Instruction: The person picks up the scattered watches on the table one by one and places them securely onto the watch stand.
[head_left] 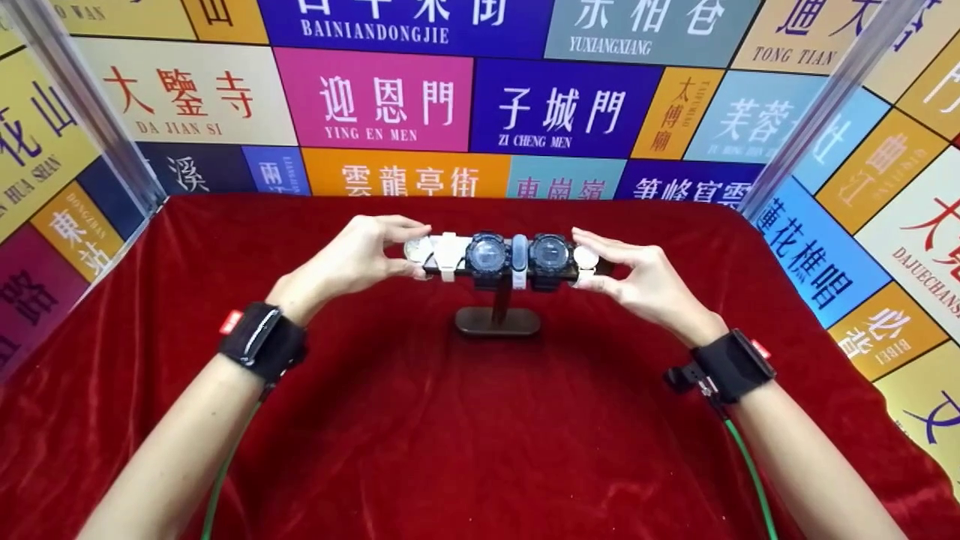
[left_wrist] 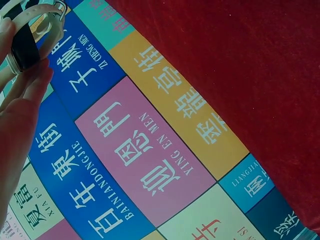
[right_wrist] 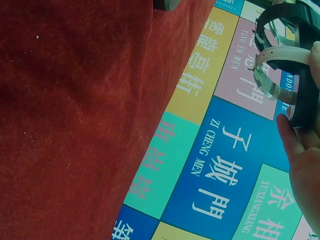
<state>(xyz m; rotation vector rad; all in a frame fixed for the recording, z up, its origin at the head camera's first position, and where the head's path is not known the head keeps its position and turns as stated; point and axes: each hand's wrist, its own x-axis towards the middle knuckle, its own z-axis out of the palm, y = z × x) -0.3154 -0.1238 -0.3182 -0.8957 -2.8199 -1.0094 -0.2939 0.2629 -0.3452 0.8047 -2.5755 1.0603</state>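
Note:
A dark T-shaped watch display stand (head_left: 498,321) stands on red cloth, its crossbar (right_wrist: 306,95) carrying a row of watches. At the left end are a pale watch (head_left: 417,250) and a white watch (head_left: 448,253). Along the middle sit a black digital watch (head_left: 488,255), a slim grey-blue band (head_left: 519,253) and another black digital watch (head_left: 550,253). A small white-faced watch (head_left: 586,259) is at the right end. My left hand (head_left: 352,255) grips the bar's left end; my right hand (head_left: 646,283) grips its right end, thumbs below and fingers above.
Red velvet cloth (head_left: 465,435) covers the table. Behind and beside it are panels of coloured place-name signs (head_left: 375,101). Clear upright posts stand at the back left (head_left: 97,112) and back right (head_left: 817,105). Green cables (head_left: 746,457) run from the wrist straps.

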